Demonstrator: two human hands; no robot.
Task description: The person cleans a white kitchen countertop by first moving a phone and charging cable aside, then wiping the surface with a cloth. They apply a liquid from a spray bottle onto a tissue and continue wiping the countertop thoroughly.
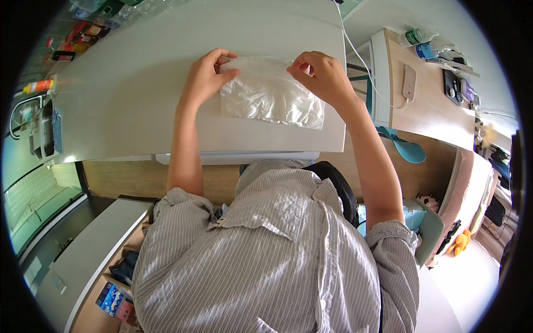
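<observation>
A translucent white plastic bag (270, 95) lies flat and wrinkled on the pale countertop (137, 112) in front of me. My left hand (211, 71) is at its upper left corner, the thumb resting on the film and the fingers curled behind the edge. At the bag's upper right edge, my right hand (318, 73) pinches the film between thumb and index finger. The lower edge of the bag lies loose on the countertop.
Bottles (85, 35) stand along the counter's far left, with a sink (46, 127) and a blue cloth (57, 131) nearer. Right of the counter are a white cable (362, 58), a wooden desk (433, 120) with a phone (409, 82), and a blue chair (406, 150).
</observation>
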